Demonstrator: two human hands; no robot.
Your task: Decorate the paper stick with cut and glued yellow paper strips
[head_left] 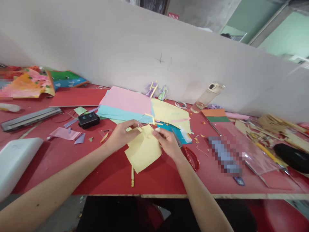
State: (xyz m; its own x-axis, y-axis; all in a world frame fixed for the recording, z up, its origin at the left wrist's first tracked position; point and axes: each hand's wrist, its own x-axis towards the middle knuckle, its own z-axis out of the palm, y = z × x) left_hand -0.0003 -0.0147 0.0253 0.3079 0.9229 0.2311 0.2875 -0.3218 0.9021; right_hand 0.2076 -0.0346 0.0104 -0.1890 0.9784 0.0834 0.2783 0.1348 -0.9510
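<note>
Holding yellow paper point(145, 149) over red table point(103, 182), toward front edge. Pinching its upper edge between thumb and fingers of both left hand point(124, 132) and right hand point(167, 141). Best keep grip light and tension even to avoid creasing; mind red-handled scissors point(198, 162), near right hand. Partly hiding gold-ended stick point(132, 178) behind lower part of paper. Can't see undersides of fingers or tell whether also gripping something thin at right fingertips. Can't identify pixelated item point(224, 156), farther right; can't see table's side edges, cut off.
</note>
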